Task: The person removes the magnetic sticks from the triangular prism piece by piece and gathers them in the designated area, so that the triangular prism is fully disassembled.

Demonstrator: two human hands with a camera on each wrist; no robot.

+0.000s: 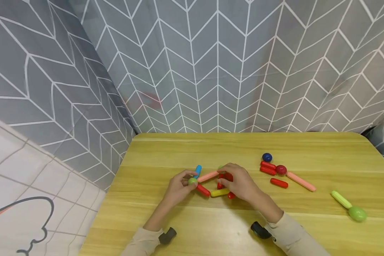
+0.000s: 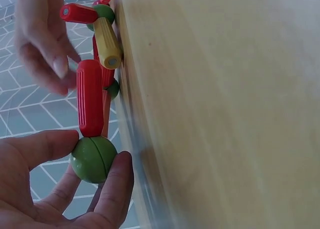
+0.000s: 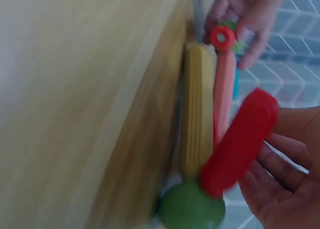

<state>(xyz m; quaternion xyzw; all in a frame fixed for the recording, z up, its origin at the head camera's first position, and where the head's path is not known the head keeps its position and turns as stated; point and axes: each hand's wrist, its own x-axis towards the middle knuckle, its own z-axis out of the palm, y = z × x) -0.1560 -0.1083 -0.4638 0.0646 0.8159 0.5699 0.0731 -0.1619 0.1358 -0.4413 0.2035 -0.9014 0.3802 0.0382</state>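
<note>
In left hand [image 1: 177, 188], pinching green ball [image 1: 193, 181], with blue rod [image 1: 197, 170] seemingly joined at 1 o'clock, pink rod [image 1: 208, 176] at 2, red rod [image 1: 203, 190] at 4. No link yet from that to yellow rod [image 1: 220, 192]. Cannot tell grip of right hand [image 1: 240, 183]. Unused, from there: blue ball [image 1: 267, 157] at 2 o'clock, loose red rod [image 1: 279, 183] and lime rod [image 1: 340, 199] at 3.

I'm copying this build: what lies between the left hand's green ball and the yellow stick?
A red stick: the head view shows it running from the green ball toward the yellow stick.

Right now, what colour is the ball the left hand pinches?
The ball is green; it shows best in the left wrist view.
</note>
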